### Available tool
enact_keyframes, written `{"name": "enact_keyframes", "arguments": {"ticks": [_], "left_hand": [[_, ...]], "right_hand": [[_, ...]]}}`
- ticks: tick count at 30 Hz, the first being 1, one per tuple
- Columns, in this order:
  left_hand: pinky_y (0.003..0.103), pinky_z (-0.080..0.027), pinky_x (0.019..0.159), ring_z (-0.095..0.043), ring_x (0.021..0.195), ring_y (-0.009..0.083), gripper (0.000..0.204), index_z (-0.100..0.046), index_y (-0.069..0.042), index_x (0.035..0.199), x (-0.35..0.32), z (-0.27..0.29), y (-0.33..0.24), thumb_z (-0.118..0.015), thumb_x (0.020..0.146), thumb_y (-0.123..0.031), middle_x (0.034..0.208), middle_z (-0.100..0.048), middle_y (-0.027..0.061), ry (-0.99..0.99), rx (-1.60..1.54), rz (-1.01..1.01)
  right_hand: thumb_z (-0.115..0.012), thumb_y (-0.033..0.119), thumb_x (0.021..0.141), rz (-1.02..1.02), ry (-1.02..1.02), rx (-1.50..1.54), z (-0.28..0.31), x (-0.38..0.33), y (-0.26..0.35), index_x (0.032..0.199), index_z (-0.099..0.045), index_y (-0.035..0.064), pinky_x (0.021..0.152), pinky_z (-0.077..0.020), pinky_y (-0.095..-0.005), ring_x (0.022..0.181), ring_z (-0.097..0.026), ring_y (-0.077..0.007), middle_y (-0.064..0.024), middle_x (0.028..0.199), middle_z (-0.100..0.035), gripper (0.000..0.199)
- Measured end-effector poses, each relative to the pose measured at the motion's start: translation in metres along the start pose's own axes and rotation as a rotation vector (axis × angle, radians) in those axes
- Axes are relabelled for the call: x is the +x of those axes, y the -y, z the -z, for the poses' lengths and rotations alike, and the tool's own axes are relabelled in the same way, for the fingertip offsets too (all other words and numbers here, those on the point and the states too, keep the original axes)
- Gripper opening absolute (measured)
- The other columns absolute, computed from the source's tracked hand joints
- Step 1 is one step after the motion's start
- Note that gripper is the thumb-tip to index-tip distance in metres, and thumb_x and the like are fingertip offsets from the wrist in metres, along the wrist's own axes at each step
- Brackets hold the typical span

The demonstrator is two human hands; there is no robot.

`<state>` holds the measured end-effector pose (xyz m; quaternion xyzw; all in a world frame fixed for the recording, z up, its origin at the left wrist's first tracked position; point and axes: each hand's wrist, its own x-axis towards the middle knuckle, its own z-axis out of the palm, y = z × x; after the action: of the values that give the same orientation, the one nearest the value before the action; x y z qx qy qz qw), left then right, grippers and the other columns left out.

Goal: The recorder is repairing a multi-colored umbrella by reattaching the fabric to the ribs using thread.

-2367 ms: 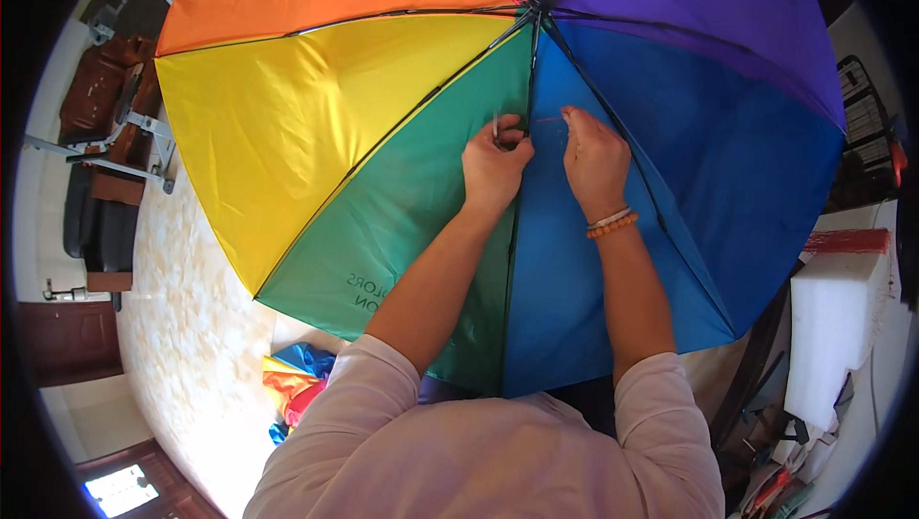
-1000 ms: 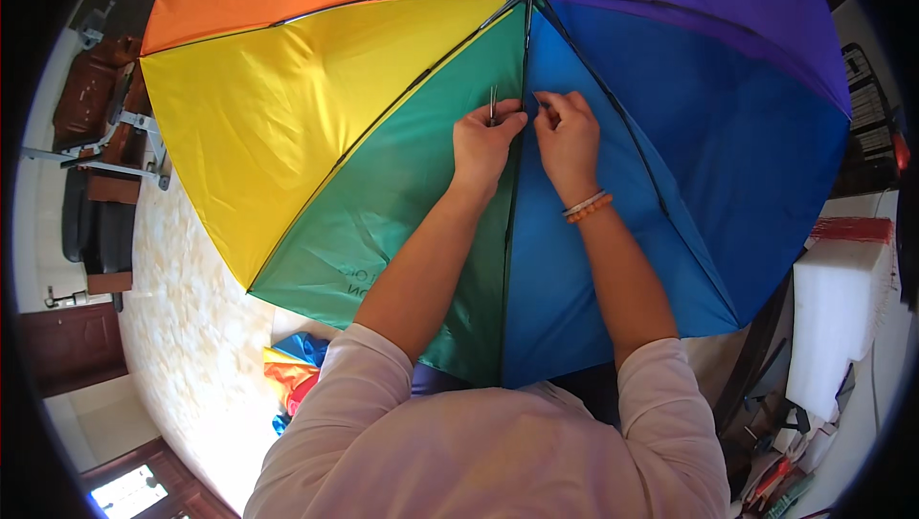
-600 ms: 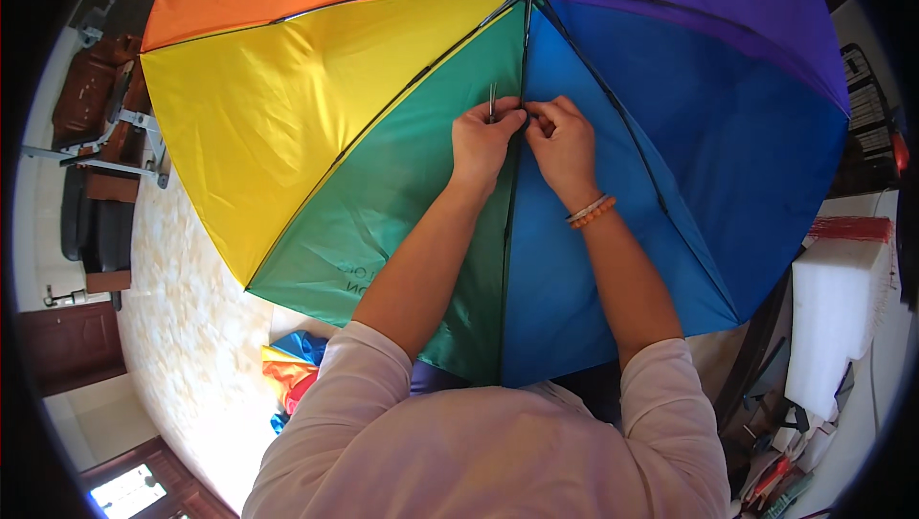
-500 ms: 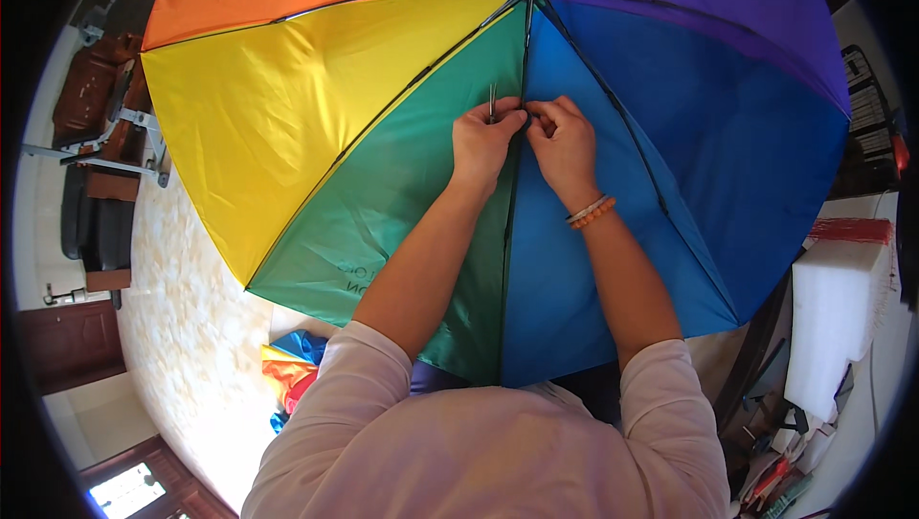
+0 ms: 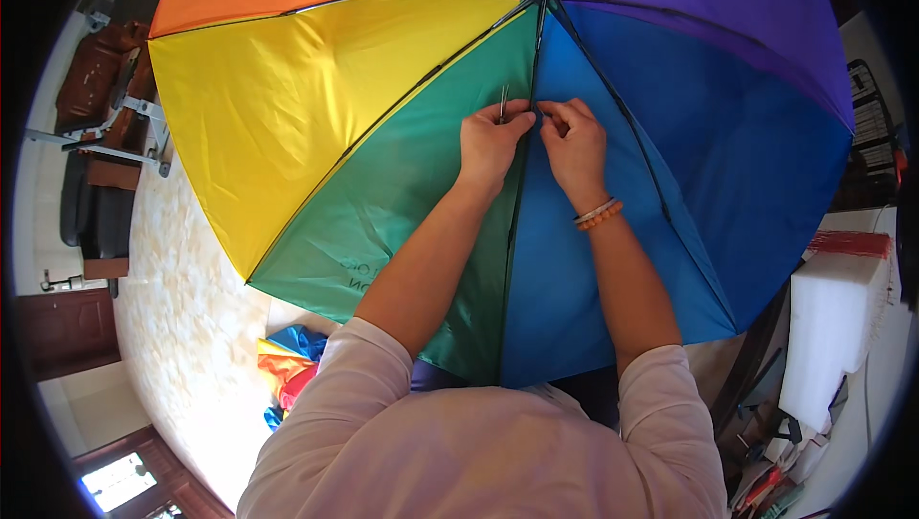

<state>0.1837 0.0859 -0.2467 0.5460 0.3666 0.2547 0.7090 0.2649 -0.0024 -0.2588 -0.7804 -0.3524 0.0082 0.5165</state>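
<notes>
Under open rainbow umbrella [image 5: 383, 136], left hand [image 5: 490, 141] pinching thin tool [image 5: 503, 102], right hand [image 5: 572, 141] pinching seam, fingertips hidden

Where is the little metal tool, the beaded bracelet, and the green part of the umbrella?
metal tool [image 5: 504, 101], head view, on the thin prongs sticking up above the left hand.
beaded bracelet [image 5: 599, 215], head view, on the beads around the right wrist.
green panel [image 5: 397, 222], head view, middle of the fabric.
</notes>
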Motion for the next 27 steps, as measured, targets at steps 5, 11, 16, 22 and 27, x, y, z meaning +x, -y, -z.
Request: {"name": "enact_keyframes", "arguments": {"ticks": [5, 11, 16, 22, 27], "left_hand": [[0.017, -0.030, 0.049, -0.040, 0.055, 0.0050, 0.019, -0.069, -0.002, 0.097, 0.001, 0.000, 0.001, -0.069, 0.079, -0.006, 0.066, -0.055, -0.0004, 0.004, -0.013, -0.014], [0.017, -0.031, 0.048, -0.041, 0.055, 0.0053, 0.017, -0.067, -0.002, 0.096, 0.000, 0.001, -0.001, -0.068, 0.080, -0.007, 0.067, -0.055, 0.0003, 0.020, -0.062, 0.022], [0.017, -0.030, 0.047, -0.041, 0.054, 0.0053, 0.014, -0.066, -0.001, 0.093, 0.006, 0.005, -0.006, -0.067, 0.082, -0.009, 0.069, -0.056, 0.0015, 0.001, -0.244, 0.189], [0.016, -0.030, 0.045, -0.040, 0.053, 0.0051, 0.013, -0.065, 0.000, 0.091, 0.010, 0.005, 0.000, -0.065, 0.084, -0.011, 0.072, -0.058, 0.0029, 0.042, -0.191, 0.145], [0.016, -0.030, 0.045, -0.040, 0.053, 0.0050, 0.013, -0.065, -0.001, 0.091, 0.016, 0.001, 0.001, -0.064, 0.085, -0.012, 0.072, -0.058, 0.0027, 0.029, -0.112, 0.055]], "right_hand": [[-0.059, -0.001, 0.075, 0.012, 0.045, 0.027, 0.000, 0.000, 0.003, 0.093, -0.068, 0.0010, 0.057, -0.0432, -0.0284, 0.059, -0.050, -0.0164, -0.0038, 0.079, -0.058, 0.020], [-0.059, -0.001, 0.076, 0.003, 0.070, 0.052, 0.000, 0.001, -0.002, 0.091, -0.068, 0.0007, 0.057, -0.0431, -0.0280, 0.059, -0.050, -0.0159, -0.0035, 0.079, -0.058, 0.017], [-0.059, 0.000, 0.077, 0.008, 0.046, 0.045, -0.004, 0.002, 0.000, 0.089, -0.067, 0.0005, 0.058, -0.0433, -0.0279, 0.060, -0.051, -0.0159, -0.0035, 0.079, -0.058, 0.015], [-0.059, 0.000, 0.077, 0.018, 0.024, 0.065, -0.007, 0.005, -0.004, 0.088, -0.066, 0.0006, 0.058, -0.0434, -0.0280, 0.060, -0.051, -0.0160, -0.0038, 0.080, -0.058, 0.013], [-0.059, 0.000, 0.077, 0.048, 0.020, 0.064, -0.008, 0.006, -0.004, 0.089, -0.066, 0.0009, 0.058, -0.0438, -0.0284, 0.060, -0.051, -0.0167, -0.0040, 0.081, -0.058, 0.014]]}}
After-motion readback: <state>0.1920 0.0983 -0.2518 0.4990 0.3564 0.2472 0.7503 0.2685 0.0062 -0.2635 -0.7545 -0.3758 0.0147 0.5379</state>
